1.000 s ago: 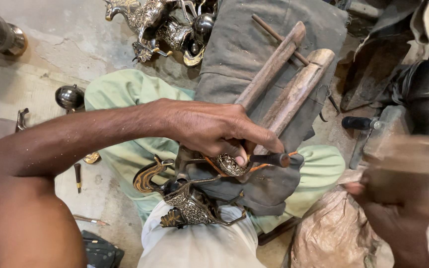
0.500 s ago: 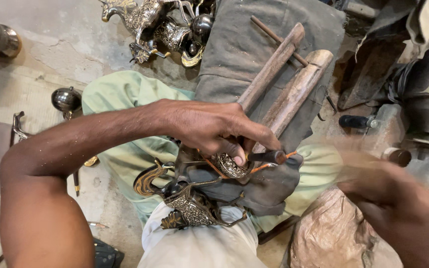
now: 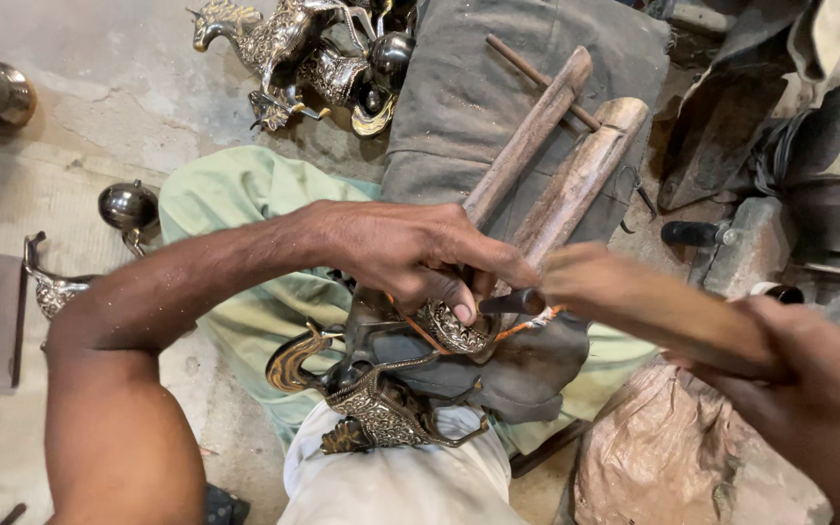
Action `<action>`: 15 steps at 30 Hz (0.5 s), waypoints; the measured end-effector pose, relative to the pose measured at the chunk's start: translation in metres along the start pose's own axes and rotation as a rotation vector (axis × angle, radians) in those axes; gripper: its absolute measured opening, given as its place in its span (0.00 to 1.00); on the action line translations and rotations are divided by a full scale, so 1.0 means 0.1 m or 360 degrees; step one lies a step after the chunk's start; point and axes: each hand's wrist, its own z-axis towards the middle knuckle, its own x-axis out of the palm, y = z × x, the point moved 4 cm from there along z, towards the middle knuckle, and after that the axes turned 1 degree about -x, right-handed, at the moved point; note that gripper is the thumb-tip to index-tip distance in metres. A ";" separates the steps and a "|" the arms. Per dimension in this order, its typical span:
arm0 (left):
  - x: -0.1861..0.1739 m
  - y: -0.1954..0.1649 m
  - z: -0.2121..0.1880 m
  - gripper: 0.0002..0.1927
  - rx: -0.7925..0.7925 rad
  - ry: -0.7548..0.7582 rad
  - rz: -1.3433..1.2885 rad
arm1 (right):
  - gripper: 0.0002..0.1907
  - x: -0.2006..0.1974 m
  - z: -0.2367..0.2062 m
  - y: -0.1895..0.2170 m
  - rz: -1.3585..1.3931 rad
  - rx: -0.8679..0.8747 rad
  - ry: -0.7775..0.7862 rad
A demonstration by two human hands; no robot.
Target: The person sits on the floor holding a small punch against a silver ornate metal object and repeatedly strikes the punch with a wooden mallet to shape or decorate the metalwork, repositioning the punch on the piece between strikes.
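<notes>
Head view looks straight down: an ornate brass piece lies wedged across the lap so it can't shift, while the left hand pinches a punch upright on it. The right hand clenches a blurred wooden handle over the punch. Farther off, finished brass horses wait on the floor.

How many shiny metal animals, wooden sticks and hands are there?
Shiny metal animal figures: 2, one horse figure on the floor, one ornate brass figure on the lap
Thick wooden sticks: 2, left stick, right stick
Hands: 2, left hand, right hand swinging a wooden mallet
Total: 6
</notes>
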 end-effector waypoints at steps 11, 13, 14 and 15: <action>-0.04 0.11 -0.02 0.27 0.0153 -0.0032 -0.0044 | 0.31 -0.11 0.20 0.11 -0.0093 -0.0263 -0.0061; -0.05 0.11 -0.03 0.27 0.0226 -0.0045 -0.0061 | 0.32 -0.17 0.23 0.13 0.0258 -0.0172 -0.0221; -0.06 0.11 -0.05 0.28 0.0253 -0.0056 -0.0122 | 0.32 -0.19 0.23 0.14 0.0430 -0.0124 -0.0301; -0.06 0.12 -0.06 0.29 0.0279 -0.0068 -0.0184 | 0.30 -0.17 0.25 0.14 0.0252 -0.0044 -0.0128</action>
